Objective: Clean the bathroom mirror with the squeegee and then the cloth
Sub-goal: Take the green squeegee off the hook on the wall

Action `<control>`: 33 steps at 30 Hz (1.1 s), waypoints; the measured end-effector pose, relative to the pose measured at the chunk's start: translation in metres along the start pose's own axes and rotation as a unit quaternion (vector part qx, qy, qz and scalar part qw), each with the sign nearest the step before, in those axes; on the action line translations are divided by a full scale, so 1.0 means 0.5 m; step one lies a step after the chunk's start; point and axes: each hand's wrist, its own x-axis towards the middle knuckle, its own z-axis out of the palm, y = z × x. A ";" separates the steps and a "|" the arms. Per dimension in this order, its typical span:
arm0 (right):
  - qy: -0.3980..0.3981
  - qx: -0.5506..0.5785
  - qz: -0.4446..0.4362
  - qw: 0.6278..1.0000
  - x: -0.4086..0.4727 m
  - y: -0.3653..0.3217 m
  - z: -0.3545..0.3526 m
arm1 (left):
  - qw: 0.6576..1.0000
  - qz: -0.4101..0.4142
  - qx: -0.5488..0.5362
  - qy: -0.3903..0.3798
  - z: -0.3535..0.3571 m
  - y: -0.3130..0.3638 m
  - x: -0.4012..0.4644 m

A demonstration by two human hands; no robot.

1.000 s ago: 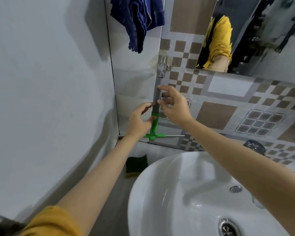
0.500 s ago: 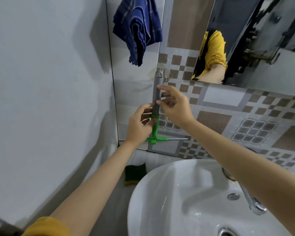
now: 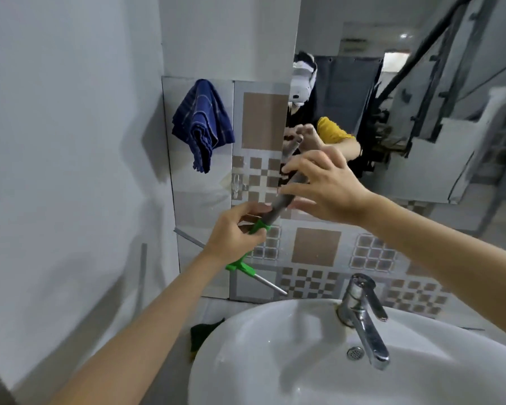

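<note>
Left hand: my left hand (image 3: 234,232) is wrapped around the green lower part of the squeegee (image 3: 270,213), fingers curled over it just above the crossbar.
Right hand: my right hand (image 3: 323,188) is higher on the grey handle, thumb and fingertips pinching it loosely, the other fingers spread.
Squeegee: held in the air between both hands, tilted, handle pointing up and right toward the mirror, the green T-piece and thin metal blade bar low at the left, in front of the tiled wall and touching nothing else that I can see.
Mirror: the mirror (image 3: 421,112) is on the wall ahead and to the right, its lower edge above the patterned tiles; it reflects my hands, a yellow sleeve and a dark stair rail behind me.
Cloth: a blue checked cloth (image 3: 202,121) hangs bunched on the tiled wall, left of the mirror and well above my left hand.
Wall: brown and grey checkered tiles (image 3: 316,247) run behind the basin; the left side wall is plain white.
Basin: a white sink (image 3: 246,346) sits below my arms, with a chrome tap (image 3: 362,314) at its back edge.
Corner: a dark green sponge (image 3: 202,334) lies on the ledge just left of the basin.
</note>
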 end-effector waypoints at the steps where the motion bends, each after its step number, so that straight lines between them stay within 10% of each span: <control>1: -0.023 0.009 -0.018 1.000 -0.007 0.014 -0.021 | 1.000 0.002 -0.004 -0.013 0.007 0.018 0.006; 24: -0.136 0.098 0.084 0.982 -0.304 0.204 -0.336 | 0.958 0.203 0.200 -0.015 0.260 0.349 0.116; 33: -0.037 0.140 0.138 0.980 -0.312 0.272 -0.355 | 0.938 0.256 0.235 -0.006 0.276 0.436 0.213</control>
